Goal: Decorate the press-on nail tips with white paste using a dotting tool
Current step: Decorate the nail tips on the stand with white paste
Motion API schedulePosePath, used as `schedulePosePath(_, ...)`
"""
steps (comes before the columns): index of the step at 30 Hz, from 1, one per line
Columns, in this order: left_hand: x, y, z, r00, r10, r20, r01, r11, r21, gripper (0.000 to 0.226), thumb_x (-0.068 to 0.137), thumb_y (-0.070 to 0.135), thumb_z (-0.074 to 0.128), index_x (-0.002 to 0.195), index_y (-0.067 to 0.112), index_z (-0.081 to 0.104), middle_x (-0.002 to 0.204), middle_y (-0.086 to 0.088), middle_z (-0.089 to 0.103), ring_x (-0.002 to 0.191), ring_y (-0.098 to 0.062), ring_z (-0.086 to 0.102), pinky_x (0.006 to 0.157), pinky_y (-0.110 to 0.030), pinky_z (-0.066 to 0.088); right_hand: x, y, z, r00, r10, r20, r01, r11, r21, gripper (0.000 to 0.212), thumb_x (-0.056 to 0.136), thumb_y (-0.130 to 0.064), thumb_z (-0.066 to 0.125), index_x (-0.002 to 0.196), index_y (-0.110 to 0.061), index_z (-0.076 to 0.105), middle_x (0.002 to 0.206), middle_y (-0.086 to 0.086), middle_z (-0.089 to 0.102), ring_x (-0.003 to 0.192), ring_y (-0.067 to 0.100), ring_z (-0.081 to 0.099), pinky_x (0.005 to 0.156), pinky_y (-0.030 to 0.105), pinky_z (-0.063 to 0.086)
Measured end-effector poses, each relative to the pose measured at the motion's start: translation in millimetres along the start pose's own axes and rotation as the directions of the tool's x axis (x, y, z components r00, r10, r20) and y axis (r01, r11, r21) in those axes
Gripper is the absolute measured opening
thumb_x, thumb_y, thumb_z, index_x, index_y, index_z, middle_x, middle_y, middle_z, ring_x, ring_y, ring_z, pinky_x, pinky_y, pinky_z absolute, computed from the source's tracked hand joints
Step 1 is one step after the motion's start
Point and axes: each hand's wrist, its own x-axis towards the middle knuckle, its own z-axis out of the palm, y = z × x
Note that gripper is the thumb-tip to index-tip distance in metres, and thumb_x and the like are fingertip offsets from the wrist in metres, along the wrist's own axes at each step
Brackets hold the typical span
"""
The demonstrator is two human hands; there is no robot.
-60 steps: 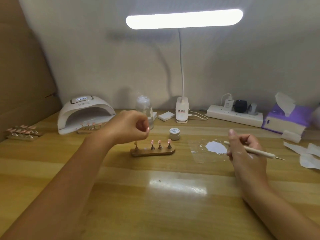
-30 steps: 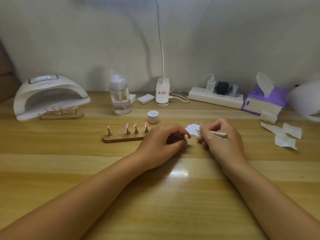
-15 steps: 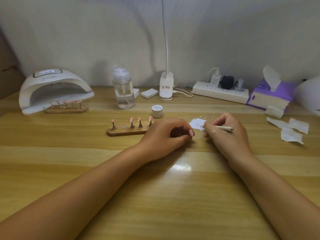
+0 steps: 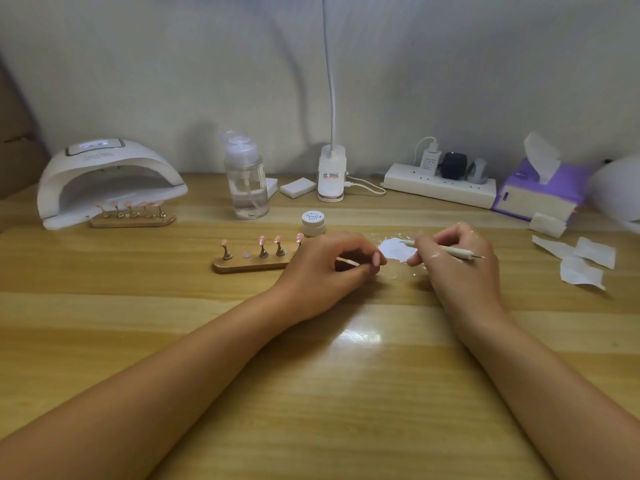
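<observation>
Dotting tool (image 4: 454,251), slim and white, is pinched in my right hand (image 4: 462,271). My left hand (image 4: 322,268) curls, contents hidden. Small white jar (image 4: 313,224) reads "Painted".

We saw a glossy light wood-grain bench (image 4: 346,410) with lamp glare near its centre. Back row, left to right, we logged:
- white curing lamp (image 4: 107,178), with a wooden strip of nail tips (image 4: 133,219) at its mouth
- clear pump bottle (image 4: 246,181)
- white blocks (image 4: 298,187)
- clip-lamp base (image 4: 331,174) with its cable
- power strip (image 4: 440,185) with plugs in it
- purple tissue box (image 4: 540,195)

Mid row:
- wooden stand (image 4: 252,263) carried four pink tips and one bare disc
- small white jar (image 4: 313,223) sat just behind it
- white paste (image 4: 396,251) lay on clear film to the right

Torn paper pieces (image 4: 585,261) lay far right, with a folded wipe (image 4: 547,225) beside the tissue box.
</observation>
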Motion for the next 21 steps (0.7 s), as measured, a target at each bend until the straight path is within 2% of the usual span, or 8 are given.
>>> schedulePosePath(2, 0.2, 0.7, 0.3, 0.998, 0.040, -0.056, -0.039, 0.999, 0.005, 0.006, 0.089, 0.005, 0.069, 0.092, 0.007, 0.074, 0.095, 0.006, 0.074, 0.093, -0.004, 0.069, 0.087, -0.024, 0.056, -0.6, -1.3, 0.6, 0.999, -0.009, -0.051, 0.012, 0.998, 0.054, 0.018, 0.092, -0.031, 0.062, 0.088, -0.014, 0.055, 0.065, -0.019, 0.071, 0.060, -0.006, 0.058, 0.061, 0.022, 0.043)
schedulePosePath(4, 0.1, 1.6, 0.0, 0.994, 0.062, -0.091, -0.062, 0.998, 0.003, 0.006, 0.089, 0.003, 0.069, 0.092, 0.005, 0.074, 0.094, 0.003, 0.075, 0.093, -0.004, 0.070, 0.089, -0.025, 0.056, -0.7, -2.7, 1.3, 0.997, 0.018, -0.074, -0.008, 0.990, 0.141, 0.019, 0.097, -0.034, 0.059, 0.093, -0.016, 0.053, 0.070, -0.017, 0.073, 0.054, -0.003, 0.058, 0.063, 0.025, 0.047)
schedulePosePath(6, 0.6, 2.2, -0.4, 0.994, 0.043, -0.104, -0.041, 0.999, 0.025, 0.007, 0.090, 0.006, 0.068, 0.093, 0.008, 0.074, 0.093, 0.007, 0.074, 0.092, -0.004, 0.069, 0.089, -0.027, 0.056, -1.5, -4.4, 0.3, 0.996, 0.040, -0.083, -0.021, 0.977, 0.214, 0.016, 0.100, -0.034, 0.057, 0.095, -0.021, 0.050, 0.076, -0.015, 0.075, 0.047, 0.000, 0.057, 0.062, 0.029, 0.048)
schedulePosePath(10, 1.0, 1.9, -1.0, 0.991, -0.022, -0.133, 0.038, 0.992, 0.124, 0.008, 0.091, 0.015, 0.067, 0.092, 0.021, 0.072, 0.089, 0.015, 0.071, 0.086, -0.005, 0.066, 0.079, -0.030, 0.052, -5.6, -9.4, -3.0, 0.995, -0.044, -0.089, 0.065, 0.969, 0.239, 0.007, 0.098, -0.028, 0.061, 0.097, -0.023, 0.056, 0.081, -0.008, 0.075, 0.053, 0.001, 0.062, 0.056, 0.027, 0.048)
schedulePosePath(13, 0.5, 0.8, -1.2, 0.992, -0.068, -0.107, 0.089, 0.975, 0.203, 0.008, 0.087, 0.021, 0.069, 0.087, 0.029, 0.068, 0.088, 0.021, 0.069, 0.076, -0.002, 0.061, 0.089, -0.044, 0.048, -11.6, -14.3, 1.0, 0.999, -0.047, -0.020, 0.051, 0.944, 0.325, 0.011, 0.095, -0.025, 0.068, 0.091, -0.023, 0.058, 0.080, -0.002, 0.075, 0.052, 0.004, 0.059, 0.045, 0.019, 0.045)
schedulePosePath(17, -0.9, -0.2, -2.7, 0.994, -0.094, -0.052, 0.102, 0.976, 0.192, 0.010, 0.085, 0.022, 0.072, 0.084, 0.031, 0.068, 0.083, 0.029, 0.066, 0.063, -0.001, 0.057, 0.076, -0.031, 0.045, -19.6, -16.3, 10.3, 0.989, 0.018, 0.146, -0.075, 0.916, 0.393, 0.022, 0.093, -0.025, 0.070, 0.081, -0.015, 0.055, 0.053, -0.001, 0.063, 0.040, 0.005, 0.046, 0.040, 0.015, 0.037)
schedulePosePath(19, -1.5, -0.3, -2.2, 0.996, -0.085, -0.038, 0.091, 0.974, 0.207, 0.015, 0.084, 0.020, 0.072, 0.082, 0.034, 0.066, 0.086, 0.027, 0.068, 0.064, -0.004, 0.060, 0.070, -0.032, 0.051, -18.5, -16.2, 10.5, 0.989, 0.044, 0.143, -0.096, 0.920, 0.379, 0.020, 0.095, -0.024, 0.067, 0.082, -0.016, 0.053, 0.054, -0.001, 0.065, 0.040, 0.006, 0.050, 0.041, 0.015, 0.039)
schedulePosePath(21, -1.9, -0.1, -1.2, 0.997, -0.069, -0.026, 0.073, 0.972, 0.223, 0.020, 0.084, 0.018, 0.071, 0.081, 0.037, 0.065, 0.089, 0.023, 0.070, 0.067, -0.007, 0.062, 0.072, -0.036, 0.054, -16.8, -17.4, 10.0, 0.985, 0.072, 0.158, -0.130, 0.909, 0.395, 0.017, 0.098, -0.023, 0.060, 0.085, -0.016, 0.052, 0.059, 0.001, 0.071, 0.043, 0.007, 0.057, 0.041, 0.015, 0.042)
